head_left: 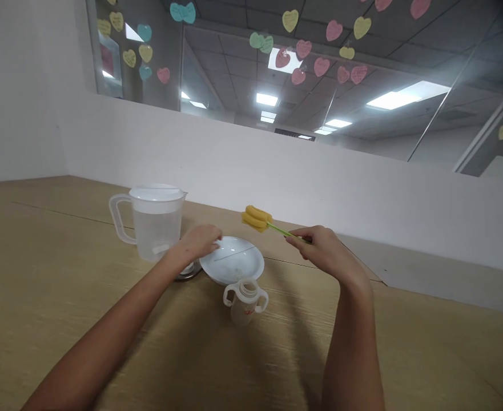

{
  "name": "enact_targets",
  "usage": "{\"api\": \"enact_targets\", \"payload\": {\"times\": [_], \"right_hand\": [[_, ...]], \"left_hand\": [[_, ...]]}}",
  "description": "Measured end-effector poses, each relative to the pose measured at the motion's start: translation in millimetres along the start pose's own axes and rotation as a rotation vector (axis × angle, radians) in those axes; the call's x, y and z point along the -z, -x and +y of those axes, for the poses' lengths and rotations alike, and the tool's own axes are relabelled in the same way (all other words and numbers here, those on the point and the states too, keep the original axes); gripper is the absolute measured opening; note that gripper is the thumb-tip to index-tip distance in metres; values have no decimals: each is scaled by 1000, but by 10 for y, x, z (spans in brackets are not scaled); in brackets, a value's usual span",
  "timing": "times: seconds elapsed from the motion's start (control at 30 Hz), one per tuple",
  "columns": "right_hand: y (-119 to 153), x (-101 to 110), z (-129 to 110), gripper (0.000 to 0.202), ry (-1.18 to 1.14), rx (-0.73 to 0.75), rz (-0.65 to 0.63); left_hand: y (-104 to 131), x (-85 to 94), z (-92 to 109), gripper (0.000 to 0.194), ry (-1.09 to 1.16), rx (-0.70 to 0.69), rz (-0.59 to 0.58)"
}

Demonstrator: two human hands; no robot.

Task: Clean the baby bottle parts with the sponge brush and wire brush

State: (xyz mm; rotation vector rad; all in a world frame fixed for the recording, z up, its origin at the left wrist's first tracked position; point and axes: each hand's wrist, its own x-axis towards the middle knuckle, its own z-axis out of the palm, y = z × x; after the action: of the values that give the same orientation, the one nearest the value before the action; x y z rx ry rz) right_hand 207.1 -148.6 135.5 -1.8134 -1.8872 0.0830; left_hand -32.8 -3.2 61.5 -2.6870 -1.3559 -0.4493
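Observation:
My right hand (320, 245) pinches the thin green handle of a sponge bottle brush (256, 218). Its yellow sponge head is raised in the air, pointing left, above and behind the white bowl (233, 265). At the bowl's left rim is my left hand (202, 241), fingers curled in. I cannot tell whether it touches the rim or what, if anything, it holds. In front of the bowl a small clear baby bottle (245, 305) with two handles stands upright, its top uncovered.
A clear lidded pitcher (157, 225) stands left of the bowl, behind my left arm. Under my left wrist, a grey round dish with a white item (188, 270) is partly hidden. A white wall (277, 171) with a window above bounds the wooden table (63, 274).

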Motion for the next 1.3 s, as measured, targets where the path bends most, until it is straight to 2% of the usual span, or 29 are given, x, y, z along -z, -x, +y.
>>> {"api": "enact_targets", "payload": {"times": [0.03, 0.1, 0.2, 0.27, 0.37, 0.5, 0.57, 0.63, 0.7, 0.77, 1.0, 1.13, 1.3], "right_hand": [[3, 2, 0, 33, 1, 3, 7], [6, 3, -11, 33, 2, 16, 14], [-1, 0, -30, 35, -5, 49, 20], [-9, 1, -31, 35, -11, 58, 16], [-7, 14, -15, 33, -6, 37, 22], [6, 36, 20, 27, 28, -58, 53], [-5, 23, 29, 25, 36, -75, 39], [-35, -15, 21, 26, 11, -18, -1], [-74, -69, -3, 30, -32, 75, -34], [-110, -121, -31, 33, -59, 143, -39], [-140, -146, -33, 34, -69, 171, -63], [-133, -120, -13, 35, -73, 155, -78], [-120, -111, -2, 37, -85, 144, -93]], "left_hand": [[-27, -39, 109, 23, 78, -89, -23], [-73, -192, 301, 28, 207, -170, -97], [-103, -459, 472, 25, 217, -193, -134], [-104, -534, 509, 17, 217, -199, -136], [-97, -389, 481, 18, 238, -205, -81], [-57, 97, 374, 27, 292, -171, 77], [-15, 300, 346, 30, 440, -90, 273], [32, 412, 353, 32, 551, -22, 441], [69, 442, 383, 32, 620, 3, 546], [90, 430, 413, 31, 653, 3, 590], [115, 433, 405, 26, 639, -41, 598], [104, 402, 388, 21, 517, -159, 611], [82, 349, 333, 19, 259, -327, 623]]}}
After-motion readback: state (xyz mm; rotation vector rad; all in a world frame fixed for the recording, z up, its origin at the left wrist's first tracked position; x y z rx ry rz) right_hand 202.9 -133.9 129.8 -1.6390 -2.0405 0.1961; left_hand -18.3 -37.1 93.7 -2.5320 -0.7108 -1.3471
